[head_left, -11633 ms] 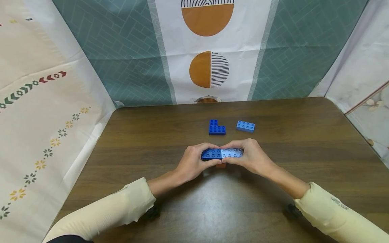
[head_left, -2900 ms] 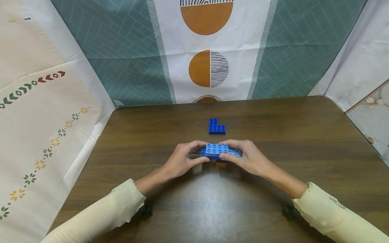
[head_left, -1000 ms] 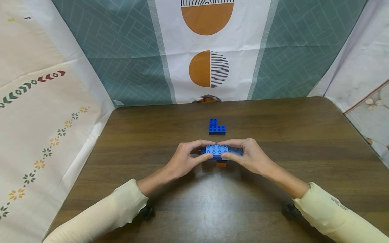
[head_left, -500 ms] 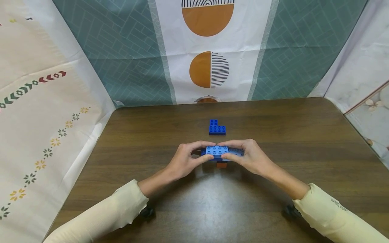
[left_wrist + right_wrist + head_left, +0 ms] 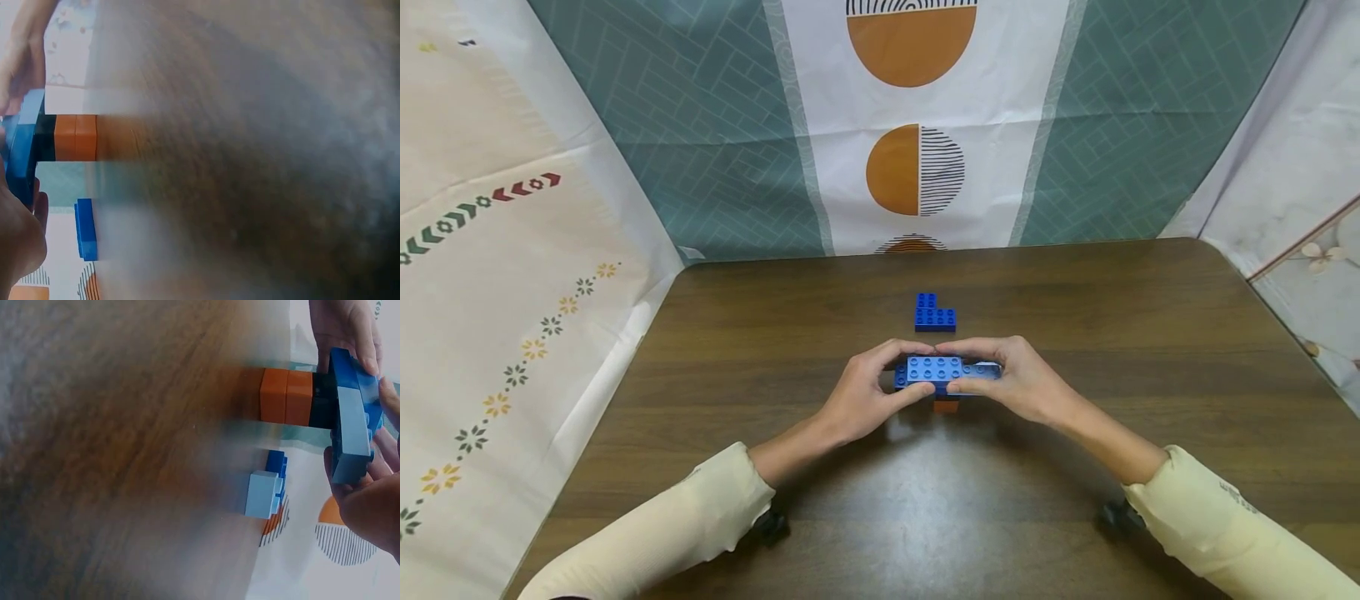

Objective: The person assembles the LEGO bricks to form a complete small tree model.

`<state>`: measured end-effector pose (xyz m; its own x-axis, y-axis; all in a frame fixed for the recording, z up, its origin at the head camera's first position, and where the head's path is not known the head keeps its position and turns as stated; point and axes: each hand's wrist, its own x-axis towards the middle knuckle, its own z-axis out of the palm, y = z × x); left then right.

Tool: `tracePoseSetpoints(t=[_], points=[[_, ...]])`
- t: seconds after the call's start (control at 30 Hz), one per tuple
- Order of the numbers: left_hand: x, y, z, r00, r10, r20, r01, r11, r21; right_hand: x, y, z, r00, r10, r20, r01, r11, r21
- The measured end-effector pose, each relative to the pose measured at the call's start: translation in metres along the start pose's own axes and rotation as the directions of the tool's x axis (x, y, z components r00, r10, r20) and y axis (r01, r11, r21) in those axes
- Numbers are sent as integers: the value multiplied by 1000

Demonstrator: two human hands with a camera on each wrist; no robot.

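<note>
A brick tower stands mid-table. In the right wrist view, its foot is two orange bricks with dark bricks above them. On these, a dark blue brick and a light blue brick lie end to end. Another light blue brick sits on top, bridging the join. My left hand holds the top from the left, thumb on the near side and fingers on the far side. From the right, my right hand grips it likewise, thumb tip near the left thumb.
Behind the tower, two dark blue bricks form an L on the brown wooden table. Patterned cloths hang along the back and both sides of the table.
The light blue brick that lay at the back right now sits atop the tower. Since half a second ago, my left thumb and fingers have slid slightly right along it.
</note>
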<state>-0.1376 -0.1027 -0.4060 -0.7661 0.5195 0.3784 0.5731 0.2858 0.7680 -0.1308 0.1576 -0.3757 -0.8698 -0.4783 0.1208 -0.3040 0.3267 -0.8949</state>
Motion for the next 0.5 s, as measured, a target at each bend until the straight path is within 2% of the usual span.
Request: tracePoseSetpoints(t=[0.13, 0.33, 0.5], points=[[3, 2, 2, 1000, -7, 4, 7, 1000, 8, 1, -1, -7, 1000, -29, -7, 29, 1000, 10], [8, 3, 4, 1000, 4, 21, -4, 1000, -2, 6, 3, -26, 997, -46, -65, 47, 999, 19], [11, 3, 5, 999, 1, 37, 0, 1000, -7, 12, 15, -42, 999, -14, -52, 14, 1000, 2]])
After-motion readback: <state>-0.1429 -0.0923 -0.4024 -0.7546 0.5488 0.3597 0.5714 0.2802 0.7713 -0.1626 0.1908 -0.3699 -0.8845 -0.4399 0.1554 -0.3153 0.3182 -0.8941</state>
